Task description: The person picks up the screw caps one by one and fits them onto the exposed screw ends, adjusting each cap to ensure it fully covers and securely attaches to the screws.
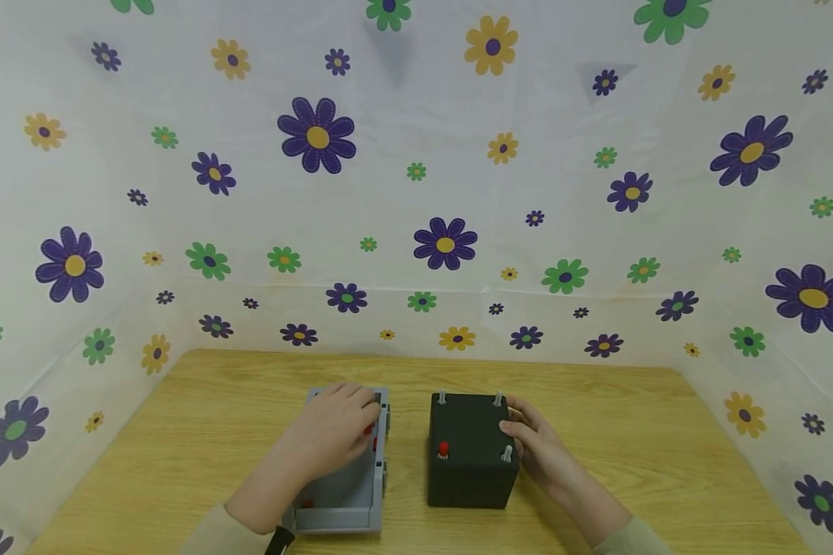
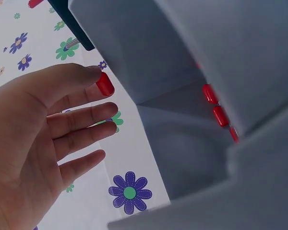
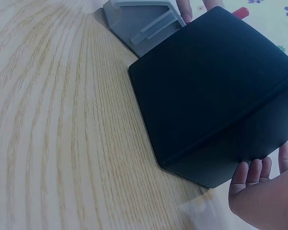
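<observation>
Left grip (image 1: 336, 422) pinches a red cap (image 2: 105, 85) near a bin (image 1: 335, 520) of others (image 2: 221, 116); right grip (image 1: 540, 445) holds a black box (image 1: 470, 432).

No readable text, label, brand, number or sign in any view.
</observation>
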A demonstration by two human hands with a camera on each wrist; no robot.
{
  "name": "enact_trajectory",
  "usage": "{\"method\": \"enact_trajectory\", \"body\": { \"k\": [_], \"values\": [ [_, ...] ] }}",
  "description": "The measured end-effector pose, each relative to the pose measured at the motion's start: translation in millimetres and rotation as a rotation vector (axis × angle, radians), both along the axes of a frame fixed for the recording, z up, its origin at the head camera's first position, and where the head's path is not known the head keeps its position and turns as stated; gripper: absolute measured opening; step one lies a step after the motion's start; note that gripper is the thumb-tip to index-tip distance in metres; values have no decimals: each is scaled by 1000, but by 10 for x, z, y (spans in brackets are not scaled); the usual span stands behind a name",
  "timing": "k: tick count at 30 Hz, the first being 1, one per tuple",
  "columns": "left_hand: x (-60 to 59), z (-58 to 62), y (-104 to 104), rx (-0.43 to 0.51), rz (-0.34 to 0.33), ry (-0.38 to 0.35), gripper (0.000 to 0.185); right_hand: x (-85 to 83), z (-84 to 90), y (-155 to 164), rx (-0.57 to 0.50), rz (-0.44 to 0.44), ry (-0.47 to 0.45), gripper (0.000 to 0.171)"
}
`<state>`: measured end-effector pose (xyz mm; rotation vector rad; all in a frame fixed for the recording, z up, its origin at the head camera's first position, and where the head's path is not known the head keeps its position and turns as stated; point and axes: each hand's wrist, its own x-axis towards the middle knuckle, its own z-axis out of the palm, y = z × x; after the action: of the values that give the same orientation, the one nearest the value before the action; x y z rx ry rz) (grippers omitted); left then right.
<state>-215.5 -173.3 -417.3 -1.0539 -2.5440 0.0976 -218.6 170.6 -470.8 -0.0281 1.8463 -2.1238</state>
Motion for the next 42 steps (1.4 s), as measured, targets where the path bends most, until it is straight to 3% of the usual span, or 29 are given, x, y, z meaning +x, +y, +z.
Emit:
{"method": "enact_trajectory", "body": {
  "k": [11,21,42],
  "values": [
    [-55,98,37,17,-25,29,14,-6,11,-5,0,0,0,58],
    [-112,211,93,25,2,-39,16,2,22,-12,5,-14,-4,58],
    [-179,302,203,4,-80,71,18,0,8,-15,22,-33,-28,59]
  ]
}}
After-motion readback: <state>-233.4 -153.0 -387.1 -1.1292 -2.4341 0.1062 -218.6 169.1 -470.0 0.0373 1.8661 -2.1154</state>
